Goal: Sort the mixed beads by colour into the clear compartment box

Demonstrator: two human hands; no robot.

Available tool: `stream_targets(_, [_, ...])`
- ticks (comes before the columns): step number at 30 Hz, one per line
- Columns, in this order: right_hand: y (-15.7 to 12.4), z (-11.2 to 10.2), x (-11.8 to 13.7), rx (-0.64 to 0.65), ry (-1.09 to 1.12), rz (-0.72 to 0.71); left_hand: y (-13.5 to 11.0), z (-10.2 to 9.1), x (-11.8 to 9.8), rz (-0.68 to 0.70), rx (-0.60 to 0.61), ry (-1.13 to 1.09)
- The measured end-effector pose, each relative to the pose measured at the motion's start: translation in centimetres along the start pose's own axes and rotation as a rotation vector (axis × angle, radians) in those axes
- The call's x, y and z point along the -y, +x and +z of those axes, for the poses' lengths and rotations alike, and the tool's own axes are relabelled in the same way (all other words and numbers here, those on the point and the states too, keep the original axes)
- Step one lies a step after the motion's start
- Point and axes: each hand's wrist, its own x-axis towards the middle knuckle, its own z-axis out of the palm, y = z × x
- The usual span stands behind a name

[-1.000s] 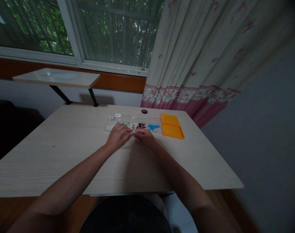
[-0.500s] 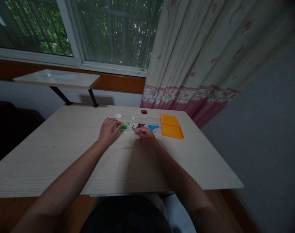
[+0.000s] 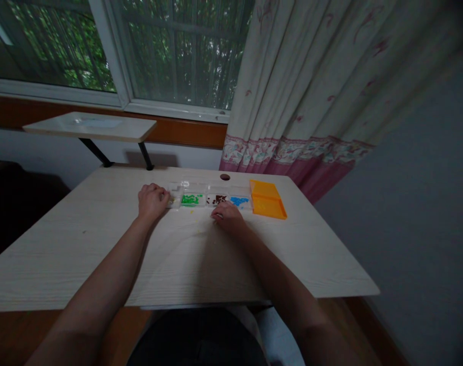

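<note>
Fingertips of my left hand reach the leftmost clear compartment of a row on a pale table; whether they pinch anything, I cannot tell. Half a second ago that hand was beside the green pieces, and a second ago its fingertips met those of my right hand. The parting leaves the green pieces in plain view and puts my hands' work at two separate spots, I judge.

My right fingers curl together just in front of the brown pieces; anything between them is too small to make out. Small and irregular, the green, brown and blue pieces lie loose in shallow, glossy, see-through plastic boxes. At the row's right end sits a smooth yellow-orange case, opened flat. A few yellow specks dot the wood-grained tabletop before the boxes.
</note>
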Motion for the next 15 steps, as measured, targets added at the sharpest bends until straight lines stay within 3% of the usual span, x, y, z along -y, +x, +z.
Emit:
stream_targets(5, [0.2, -0.2, 0.1, 0.002, 0.023, 0.010, 0.0, -0.1, -0.4, -0.038, 0.058, 0.024])
stream_targets(11, [0.5, 0.2, 0.0, -0.131, 0.130, 0.049, 0.2, -0.4, -0.6, -0.023, -0.025, -0.016])
stream_targets(15, [0.6, 0.4, 0.1, -0.233, 0.262, 0.077, 0.0, -0.8, -2.1, 0.076, -0.058, -0.114])
